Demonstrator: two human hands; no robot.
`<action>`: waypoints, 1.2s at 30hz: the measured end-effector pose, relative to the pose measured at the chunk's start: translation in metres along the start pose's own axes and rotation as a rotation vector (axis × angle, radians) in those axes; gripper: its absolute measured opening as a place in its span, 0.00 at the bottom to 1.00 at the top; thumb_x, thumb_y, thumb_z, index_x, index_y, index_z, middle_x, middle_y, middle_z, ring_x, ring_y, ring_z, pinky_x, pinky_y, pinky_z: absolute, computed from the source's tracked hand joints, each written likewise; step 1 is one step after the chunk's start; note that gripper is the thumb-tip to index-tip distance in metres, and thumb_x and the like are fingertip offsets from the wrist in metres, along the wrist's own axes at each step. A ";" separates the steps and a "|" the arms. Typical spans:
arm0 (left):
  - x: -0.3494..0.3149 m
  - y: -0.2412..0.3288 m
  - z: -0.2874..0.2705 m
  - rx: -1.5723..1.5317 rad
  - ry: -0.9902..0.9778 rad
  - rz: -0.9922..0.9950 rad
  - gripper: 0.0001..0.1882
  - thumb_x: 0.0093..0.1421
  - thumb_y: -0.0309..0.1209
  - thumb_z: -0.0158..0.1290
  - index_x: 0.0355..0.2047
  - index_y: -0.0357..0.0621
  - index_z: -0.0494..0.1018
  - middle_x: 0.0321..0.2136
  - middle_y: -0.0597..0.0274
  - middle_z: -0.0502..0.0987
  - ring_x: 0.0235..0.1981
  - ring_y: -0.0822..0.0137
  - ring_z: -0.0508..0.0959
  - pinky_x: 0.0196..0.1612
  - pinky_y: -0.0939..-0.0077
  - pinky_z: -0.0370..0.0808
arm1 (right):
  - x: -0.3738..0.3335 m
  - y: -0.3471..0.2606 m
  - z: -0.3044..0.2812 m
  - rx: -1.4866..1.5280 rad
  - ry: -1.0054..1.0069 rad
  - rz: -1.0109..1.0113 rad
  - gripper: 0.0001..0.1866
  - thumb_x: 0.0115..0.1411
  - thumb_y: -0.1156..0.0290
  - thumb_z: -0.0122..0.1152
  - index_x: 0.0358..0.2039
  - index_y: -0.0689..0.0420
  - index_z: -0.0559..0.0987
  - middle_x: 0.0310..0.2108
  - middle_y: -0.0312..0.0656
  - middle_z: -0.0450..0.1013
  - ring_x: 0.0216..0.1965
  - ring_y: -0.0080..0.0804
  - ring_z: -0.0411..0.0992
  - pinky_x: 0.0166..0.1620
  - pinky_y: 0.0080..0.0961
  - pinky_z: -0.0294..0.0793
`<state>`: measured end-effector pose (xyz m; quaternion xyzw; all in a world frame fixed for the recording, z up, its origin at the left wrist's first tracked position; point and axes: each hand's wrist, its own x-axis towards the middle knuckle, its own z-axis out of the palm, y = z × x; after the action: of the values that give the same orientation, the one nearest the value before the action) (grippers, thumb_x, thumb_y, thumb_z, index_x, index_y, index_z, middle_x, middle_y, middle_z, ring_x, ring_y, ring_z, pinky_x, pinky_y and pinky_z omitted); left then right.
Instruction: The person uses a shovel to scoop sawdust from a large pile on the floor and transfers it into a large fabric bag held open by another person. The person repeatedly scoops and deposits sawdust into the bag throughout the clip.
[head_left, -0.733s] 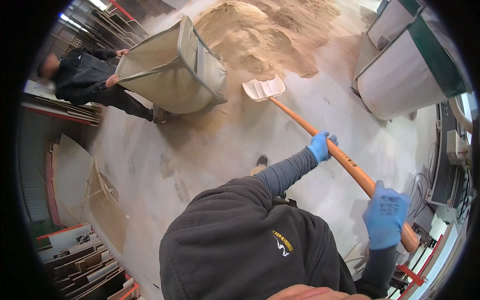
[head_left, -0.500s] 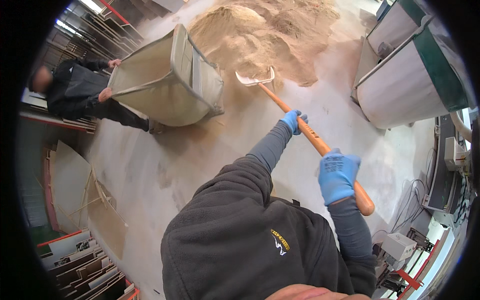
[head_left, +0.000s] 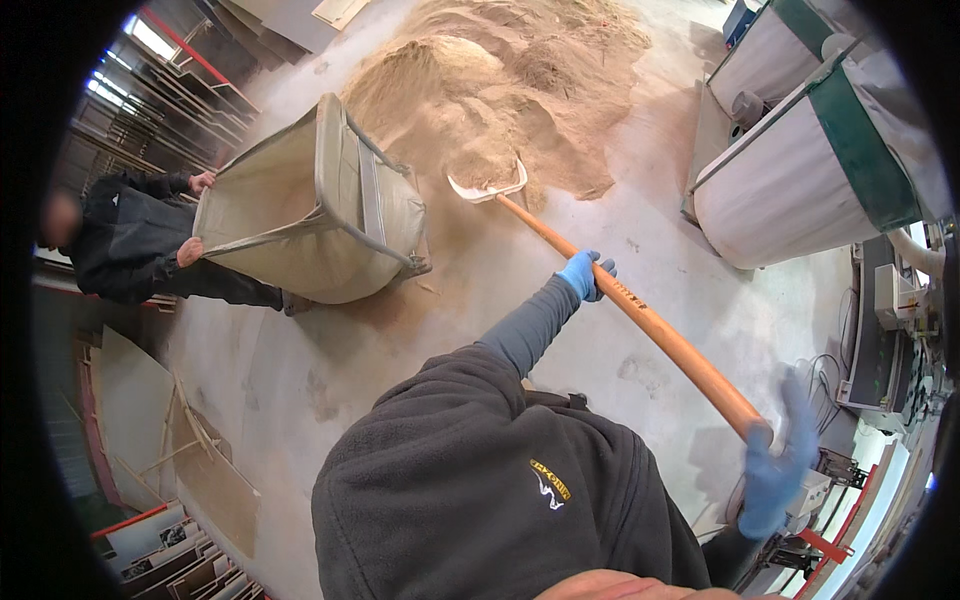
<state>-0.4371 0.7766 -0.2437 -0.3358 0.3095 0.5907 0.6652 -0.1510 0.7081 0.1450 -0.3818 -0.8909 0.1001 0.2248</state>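
Note:
A shovel with a long orange wooden shaft (head_left: 680, 355) slants from the lower right up to its white blade (head_left: 487, 190), at the near edge of a sawdust heap (head_left: 500, 110). Partway along the shaft, my left hand (head_left: 583, 276), in a blue glove, is closed around the wood. My right hand (head_left: 780, 465), gloved in blue too, is by the handle's butt end. Motion blurs it somewhat, but its fingers are stretched out and apart, with the thumb side close to the wood.
At left, a co-worker (head_left: 150, 240) holds the rim of a large beige fabric bin (head_left: 350, 240), tilted onto its side near the heap. White collection bags with green bands (head_left: 810, 170) stand at right. Boards and panels (head_left: 170, 550) are racked at lower left; cables (head_left: 825, 385) lie at right.
My right hand has let go its grip on the shaft and moved down and right to the butt end. My left hand keeps its hold; the blade stays by the heap.

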 end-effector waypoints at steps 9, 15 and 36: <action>-0.032 -0.012 -0.024 0.160 -0.105 0.246 0.34 0.63 0.54 0.48 0.57 0.38 0.60 0.47 0.43 0.74 0.46 0.53 0.78 0.51 0.56 0.77 | 0.004 0.009 0.030 0.523 -0.010 0.123 0.14 0.56 0.79 0.52 0.42 0.68 0.79 0.41 0.51 0.78 0.44 0.39 0.76 0.50 0.33 0.73; -0.059 -0.024 -0.138 0.213 0.060 0.430 0.41 0.63 0.55 0.49 0.65 0.38 0.51 0.56 0.40 0.68 0.55 0.49 0.72 0.56 0.55 0.72 | 0.030 0.020 0.019 0.524 -0.099 -0.247 0.14 0.56 0.77 0.56 0.43 0.66 0.78 0.40 0.50 0.78 0.41 0.40 0.77 0.46 0.30 0.75; -0.187 -0.082 -0.432 -0.205 0.532 0.663 0.32 0.65 0.47 0.46 0.63 0.44 0.55 0.54 0.38 0.69 0.50 0.44 0.75 0.52 0.48 0.73 | 0.074 -0.072 0.031 0.796 0.020 -0.339 0.17 0.60 0.82 0.53 0.50 0.70 0.74 0.43 0.53 0.78 0.46 0.38 0.76 0.50 0.30 0.74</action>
<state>-0.3826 0.3111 -0.3379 -0.4233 0.5008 0.6929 0.2998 -0.2562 0.7114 0.1674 -0.1144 -0.8309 0.3937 0.3762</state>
